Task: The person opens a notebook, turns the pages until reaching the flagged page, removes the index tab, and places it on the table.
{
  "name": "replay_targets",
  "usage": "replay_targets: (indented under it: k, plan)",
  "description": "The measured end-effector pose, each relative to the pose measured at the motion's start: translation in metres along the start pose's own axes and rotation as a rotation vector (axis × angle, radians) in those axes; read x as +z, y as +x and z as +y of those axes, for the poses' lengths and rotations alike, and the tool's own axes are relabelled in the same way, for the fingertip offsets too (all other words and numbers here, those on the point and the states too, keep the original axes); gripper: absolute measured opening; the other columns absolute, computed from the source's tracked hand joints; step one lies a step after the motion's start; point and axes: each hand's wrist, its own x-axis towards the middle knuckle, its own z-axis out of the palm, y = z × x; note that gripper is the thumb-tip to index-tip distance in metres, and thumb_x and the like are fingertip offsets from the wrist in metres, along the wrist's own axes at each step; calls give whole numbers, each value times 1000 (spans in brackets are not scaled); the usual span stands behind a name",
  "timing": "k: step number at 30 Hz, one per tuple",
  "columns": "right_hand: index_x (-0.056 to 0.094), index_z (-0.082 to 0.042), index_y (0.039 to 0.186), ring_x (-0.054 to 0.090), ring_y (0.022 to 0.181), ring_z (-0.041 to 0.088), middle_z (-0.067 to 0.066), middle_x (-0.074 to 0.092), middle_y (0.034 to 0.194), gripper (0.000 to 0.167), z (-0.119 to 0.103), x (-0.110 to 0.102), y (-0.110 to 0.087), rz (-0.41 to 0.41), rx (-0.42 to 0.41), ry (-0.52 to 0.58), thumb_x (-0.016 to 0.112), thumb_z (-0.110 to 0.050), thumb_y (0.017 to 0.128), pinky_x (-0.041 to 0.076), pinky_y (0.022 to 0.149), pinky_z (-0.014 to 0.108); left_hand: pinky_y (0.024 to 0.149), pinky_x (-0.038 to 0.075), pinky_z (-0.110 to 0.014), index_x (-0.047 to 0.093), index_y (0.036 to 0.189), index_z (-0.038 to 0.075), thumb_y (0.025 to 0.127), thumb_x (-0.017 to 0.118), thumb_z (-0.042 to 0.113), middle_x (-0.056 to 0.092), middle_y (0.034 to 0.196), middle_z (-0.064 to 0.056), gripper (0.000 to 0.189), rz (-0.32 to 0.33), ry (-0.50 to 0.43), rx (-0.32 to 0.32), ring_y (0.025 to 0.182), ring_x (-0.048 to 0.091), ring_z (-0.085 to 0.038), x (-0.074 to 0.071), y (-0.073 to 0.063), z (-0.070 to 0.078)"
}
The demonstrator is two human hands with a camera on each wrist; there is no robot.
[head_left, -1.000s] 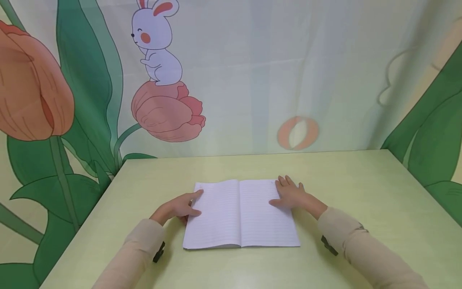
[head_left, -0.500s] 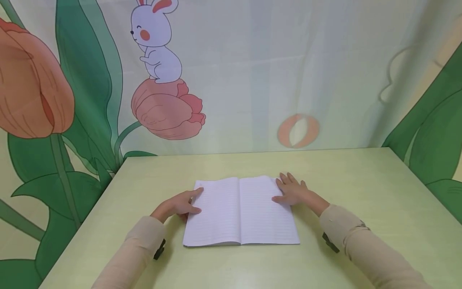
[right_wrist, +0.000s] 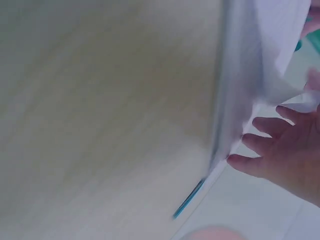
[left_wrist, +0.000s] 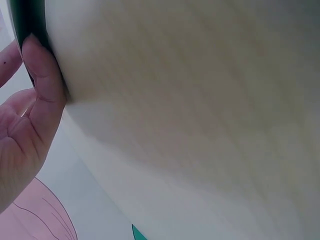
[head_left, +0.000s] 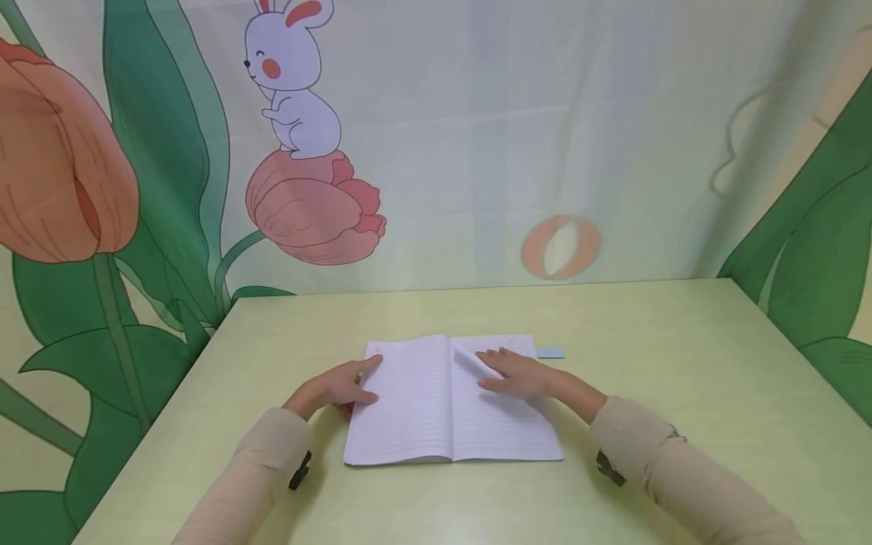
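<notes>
An open notebook point(head_left: 409, 424) with lined white pages lies on the table, spine in the middle. My left hand point(head_left: 341, 384) grips its left edge, some fingers on top and others tucked beneath; the left wrist view shows the fingers point(left_wrist: 42, 70) curled at the dark green underside. Over the right half, my right hand point(head_left: 519, 374) pinches a page point(head_left: 473, 362) whose upper corner bends up and leftward. That lifted page point(right_wrist: 277, 90) passes between thumb and index finger in the right wrist view. A pale blue strip point(head_left: 551, 353) sticks out past the notebook's upper right edge.
The pale yellow-green table point(head_left: 647, 333) reaches back to a curtain point(head_left: 436, 151) printed with a rabbit and tulips. Beige sleeves point(head_left: 702, 469) cover both forearms, with a dark band piece point(head_left: 300, 471) under the left one.
My right hand has moved left from the notebook's right edge, bringing a page corner up and over toward the spine. The blue strip has come into view. My left hand stays put.
</notes>
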Motion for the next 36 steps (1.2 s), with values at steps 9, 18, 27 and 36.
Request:
replay_targets:
  k: [9, 18, 27, 36]
  plan:
    - [26, -4, 143, 10, 135, 36, 21, 12, 148, 62, -37, 18, 8, -67, 23, 82, 35, -43, 96, 14, 106, 50, 51, 49, -35, 21, 146, 13, 95, 45, 35, 41, 125, -25, 61, -14, -62, -14, 59, 56, -23, 0, -2, 1]
    - [26, -7, 144, 7, 137, 31, 13, 10, 150, 61, -55, 26, 16, -112, -40, 87, 35, -44, 96, 14, 104, 55, 52, 50, -36, 24, 140, -2, 94, 25, 55, 54, 82, -20, 73, -22, -139, -86, 62, 57, -27, -2, -2, 5]
    - [30, -8, 142, 9, 136, 34, 12, 15, 150, 59, -64, 28, 19, -145, -85, 44, 35, -44, 96, 13, 102, 59, 49, 49, -33, 11, 147, 9, 86, 63, 15, 46, 116, -25, 80, 19, -37, -16, 55, 56, -21, 2, -1, -1]
    - [29, -6, 142, 7, 136, 32, 17, 14, 149, 64, -38, 19, 14, -124, -18, -27, 49, -39, 92, 11, 102, 61, 48, 49, -34, -10, 146, 17, 87, 61, 9, 55, 84, -17, 93, 7, -78, -7, 54, 58, -21, 1, -1, -1]
